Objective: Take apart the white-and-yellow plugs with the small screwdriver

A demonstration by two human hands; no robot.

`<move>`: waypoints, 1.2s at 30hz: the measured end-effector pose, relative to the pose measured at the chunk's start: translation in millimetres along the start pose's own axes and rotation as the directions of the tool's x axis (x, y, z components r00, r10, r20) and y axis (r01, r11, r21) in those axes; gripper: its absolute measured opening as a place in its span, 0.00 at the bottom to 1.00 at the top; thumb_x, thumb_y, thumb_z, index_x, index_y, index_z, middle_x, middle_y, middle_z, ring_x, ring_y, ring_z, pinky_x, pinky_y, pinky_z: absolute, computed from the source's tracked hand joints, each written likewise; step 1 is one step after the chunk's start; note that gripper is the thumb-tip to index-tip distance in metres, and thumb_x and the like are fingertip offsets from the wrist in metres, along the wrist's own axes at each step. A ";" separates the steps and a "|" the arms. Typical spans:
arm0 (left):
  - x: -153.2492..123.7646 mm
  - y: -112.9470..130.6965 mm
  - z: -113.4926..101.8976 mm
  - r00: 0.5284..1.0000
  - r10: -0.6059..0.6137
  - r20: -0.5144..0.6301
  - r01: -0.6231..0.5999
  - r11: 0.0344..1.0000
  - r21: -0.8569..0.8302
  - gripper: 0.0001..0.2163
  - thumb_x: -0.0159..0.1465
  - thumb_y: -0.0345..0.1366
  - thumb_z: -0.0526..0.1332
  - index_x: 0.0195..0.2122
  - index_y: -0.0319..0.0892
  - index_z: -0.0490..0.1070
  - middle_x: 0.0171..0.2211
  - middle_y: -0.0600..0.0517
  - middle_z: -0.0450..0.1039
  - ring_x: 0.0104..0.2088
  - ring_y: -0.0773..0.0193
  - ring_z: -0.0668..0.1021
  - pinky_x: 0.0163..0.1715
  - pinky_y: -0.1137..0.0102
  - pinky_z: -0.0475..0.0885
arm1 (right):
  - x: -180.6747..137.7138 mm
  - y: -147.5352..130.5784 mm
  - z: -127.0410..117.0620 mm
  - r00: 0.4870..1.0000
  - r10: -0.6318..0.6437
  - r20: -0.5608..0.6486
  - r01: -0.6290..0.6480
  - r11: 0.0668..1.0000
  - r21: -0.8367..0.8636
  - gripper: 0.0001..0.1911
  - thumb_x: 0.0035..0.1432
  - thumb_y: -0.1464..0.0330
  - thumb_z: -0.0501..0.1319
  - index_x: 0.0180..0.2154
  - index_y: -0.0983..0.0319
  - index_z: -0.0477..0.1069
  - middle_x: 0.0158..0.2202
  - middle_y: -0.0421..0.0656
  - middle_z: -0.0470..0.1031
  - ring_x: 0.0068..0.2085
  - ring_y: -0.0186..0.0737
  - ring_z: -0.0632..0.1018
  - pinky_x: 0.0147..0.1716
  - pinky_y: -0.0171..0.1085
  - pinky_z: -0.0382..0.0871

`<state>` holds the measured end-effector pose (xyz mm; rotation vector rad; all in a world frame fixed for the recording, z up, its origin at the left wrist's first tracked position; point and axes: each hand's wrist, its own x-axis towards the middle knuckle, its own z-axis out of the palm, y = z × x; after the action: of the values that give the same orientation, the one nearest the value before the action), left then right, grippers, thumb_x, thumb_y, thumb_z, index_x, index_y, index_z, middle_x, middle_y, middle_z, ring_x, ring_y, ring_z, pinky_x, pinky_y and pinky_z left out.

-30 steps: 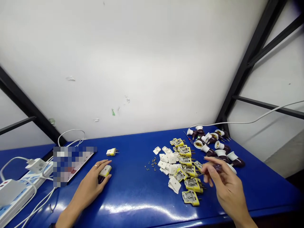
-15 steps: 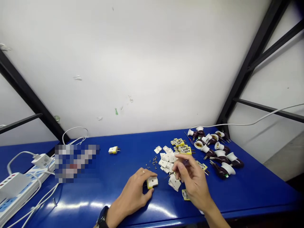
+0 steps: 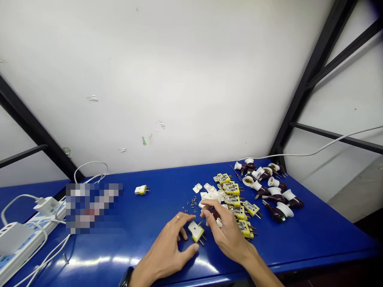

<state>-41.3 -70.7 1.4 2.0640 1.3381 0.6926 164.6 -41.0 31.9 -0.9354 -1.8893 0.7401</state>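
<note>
My left hand [image 3: 170, 249] holds a white and yellow plug [image 3: 196, 231] by its edges just above the blue table [image 3: 299, 239], prongs pointing toward me. My right hand [image 3: 226, 231] is closed on a small dark-handled screwdriver [image 3: 211, 211], its tip close to the plug's white face. Both hands meet near the table's front middle. Just right of them lies a heap of yellow plug bases [image 3: 236, 201] and white covers [image 3: 209, 195]. Tiny screws [image 3: 190, 205] are scattered just beyond my left hand.
Several brown and white lamp sockets [image 3: 269, 187] lie at the back right. One finished plug [image 3: 140, 190] sits alone at the back middle. A white power strip [image 3: 20, 243] with cables and a blurred flat object [image 3: 92, 201] are at the left. Black frame bars rise on both sides.
My left hand carried the plug from the left of the table to the front middle and tipped it up. My right hand came left from the heap with the screwdriver.
</note>
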 end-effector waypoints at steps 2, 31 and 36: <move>-3.4 0.0 -3.2 1.000 0.001 0.019 -0.001 1.000 0.008 0.28 0.60 0.33 0.65 0.62 0.51 0.64 0.55 0.48 0.71 0.36 0.62 0.77 0.42 0.66 0.75 | -0.7 -0.6 -2.1 1.000 0.027 -0.003 -0.027 0.999 0.034 0.10 0.72 0.66 0.52 0.51 0.57 0.68 0.34 0.41 0.77 0.31 0.38 0.77 0.35 0.36 0.71; 26.1 -1.4 7.6 0.973 0.222 -0.055 -0.215 0.970 0.113 0.07 0.63 0.32 0.64 0.42 0.44 0.73 0.43 0.49 0.77 0.44 0.56 0.77 0.48 0.64 0.70 | 14.2 -1.3 -6.8 0.956 -0.057 0.289 0.070 0.997 -0.036 0.16 0.71 0.72 0.51 0.56 0.57 0.67 0.35 0.41 0.78 0.35 0.39 0.78 0.39 0.37 0.71; 33.5 2.2 18.0 0.970 0.188 -0.153 -0.203 0.975 -0.090 0.11 0.69 0.29 0.53 0.32 0.42 0.73 0.29 0.53 0.77 0.30 0.64 0.76 0.35 0.72 0.69 | 25.9 -2.3 -14.5 0.937 -0.103 0.334 0.133 0.989 -0.068 0.17 0.70 0.72 0.52 0.57 0.59 0.68 0.37 0.42 0.79 0.37 0.39 0.78 0.43 0.38 0.72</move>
<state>-15.4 -43.8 -5.8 2.1123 1.1547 0.9933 168.1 -18.9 51.6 -0.7787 -2.2679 0.7816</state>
